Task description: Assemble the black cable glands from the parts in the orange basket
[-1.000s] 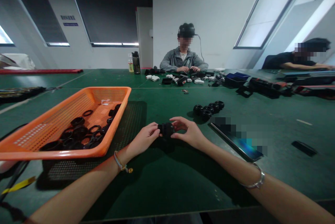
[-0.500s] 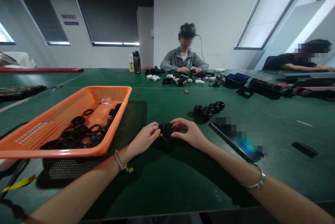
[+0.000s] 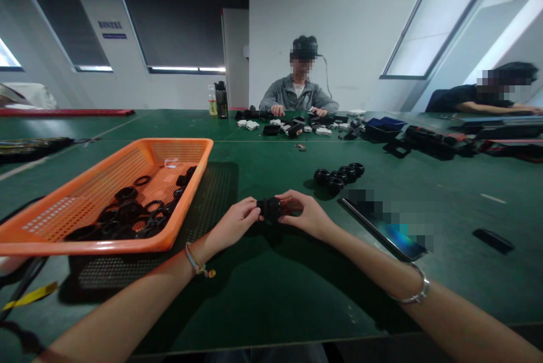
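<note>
Right of the orange basket [image 3: 93, 248], over the worktop [image 3: 271, 306], the left hand [image 3: 236, 223] pinches a black cylindrical fitting [image 3: 270, 210] between its fingers; the right hand [image 3: 309, 217], fingers arched wider, holds the other end. Farther right of the basket lie black round fittings [image 3: 335, 184] and a smartphone [image 3: 377, 226].

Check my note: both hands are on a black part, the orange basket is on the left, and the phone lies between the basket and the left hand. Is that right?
The phone is misplaced: the head view shows it to the right of the right hand. The rest holds: both hands are on a black part, and the orange basket is on the left.
</note>
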Motion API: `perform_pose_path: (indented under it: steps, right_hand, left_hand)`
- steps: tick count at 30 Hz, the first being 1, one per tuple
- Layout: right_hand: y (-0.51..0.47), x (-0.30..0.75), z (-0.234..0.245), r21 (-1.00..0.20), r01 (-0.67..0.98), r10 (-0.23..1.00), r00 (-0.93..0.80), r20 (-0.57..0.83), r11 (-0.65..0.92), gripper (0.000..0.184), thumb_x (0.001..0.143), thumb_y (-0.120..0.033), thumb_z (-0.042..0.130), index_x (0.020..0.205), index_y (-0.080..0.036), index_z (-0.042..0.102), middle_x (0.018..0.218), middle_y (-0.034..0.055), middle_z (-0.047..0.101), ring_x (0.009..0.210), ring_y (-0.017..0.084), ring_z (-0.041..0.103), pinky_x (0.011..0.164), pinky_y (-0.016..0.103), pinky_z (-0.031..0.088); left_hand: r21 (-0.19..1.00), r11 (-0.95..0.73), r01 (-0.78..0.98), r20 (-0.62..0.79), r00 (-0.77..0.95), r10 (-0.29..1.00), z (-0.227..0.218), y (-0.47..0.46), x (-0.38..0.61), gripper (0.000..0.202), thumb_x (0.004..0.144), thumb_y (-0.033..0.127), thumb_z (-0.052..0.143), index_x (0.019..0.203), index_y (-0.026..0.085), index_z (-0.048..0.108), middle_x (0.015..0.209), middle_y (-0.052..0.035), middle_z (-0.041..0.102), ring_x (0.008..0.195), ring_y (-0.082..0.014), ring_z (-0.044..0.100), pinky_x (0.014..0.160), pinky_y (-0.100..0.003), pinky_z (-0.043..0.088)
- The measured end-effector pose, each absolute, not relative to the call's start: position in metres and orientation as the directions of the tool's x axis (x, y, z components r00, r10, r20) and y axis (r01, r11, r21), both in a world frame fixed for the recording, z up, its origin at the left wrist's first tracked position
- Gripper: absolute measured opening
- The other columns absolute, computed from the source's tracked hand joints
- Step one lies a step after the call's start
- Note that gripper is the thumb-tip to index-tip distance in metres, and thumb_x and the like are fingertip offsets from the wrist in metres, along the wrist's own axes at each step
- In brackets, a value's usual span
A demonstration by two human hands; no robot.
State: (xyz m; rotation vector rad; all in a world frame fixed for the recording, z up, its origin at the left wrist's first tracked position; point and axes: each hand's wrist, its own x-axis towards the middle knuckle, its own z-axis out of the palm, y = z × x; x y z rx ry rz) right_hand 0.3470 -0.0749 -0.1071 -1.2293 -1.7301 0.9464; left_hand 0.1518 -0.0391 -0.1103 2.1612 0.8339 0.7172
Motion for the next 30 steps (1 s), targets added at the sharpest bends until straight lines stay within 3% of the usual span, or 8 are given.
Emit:
perform_pose_path:
  steps: [7,11,30]
  right_hand:
    - [-0.0750,0.3460,-0.1065,-0.856,0.415,0.950,-0.175,0.258,0.308,0.036,0.057,-0.012,0.069,0.092,-0.016,0.060,0.091,0.0041,0.065,0.077,0.017,0.061,0.076,0.034,0.049]
    - [-0.0753,0.3457,-0.1063,-0.848,0.419,0.946,-0.148,0.289,0.325,0.048,0.055,-0.012,0.070,0.100,-0.018,0.056,0.085,0.0016,0.063,0.072,0.015,0.058,0.069,0.030,0.049]
    - [-0.0761,0.3448,-0.1044,-0.854,0.450,0.964,-0.156,0.214,0.263,0.033,0.064,-0.023,0.067,0.095,-0.015,0.059,0.075,0.0021,0.064,0.069,0.016,0.058,0.070,0.033,0.047]
  left_hand:
    - [0.770,-0.545,0.330,0.242,0.639,0.730,-0.1111,-0.0386,0.1517,0.027,0.082,0.026,0.034,0.065,0.016,0.051,0.074,-0.0009,0.046,0.069,-0.0136,0.046,0.069,-0.025,0.038]
    - [0.773,-0.548,0.319,0.252,0.639,0.727,-0.1133,-0.0372,0.1513,0.027,0.082,0.027,0.033,0.065,0.016,0.051,0.074,-0.0007,0.046,0.069,-0.0136,0.046,0.068,-0.025,0.038]
    - [0.781,-0.534,0.323,0.244,0.629,0.738,-0.1110,-0.0384,0.1513,0.027,0.082,0.027,0.033,0.066,0.016,0.051,0.075,-0.0012,0.046,0.071,-0.0142,0.047,0.069,-0.025,0.039]
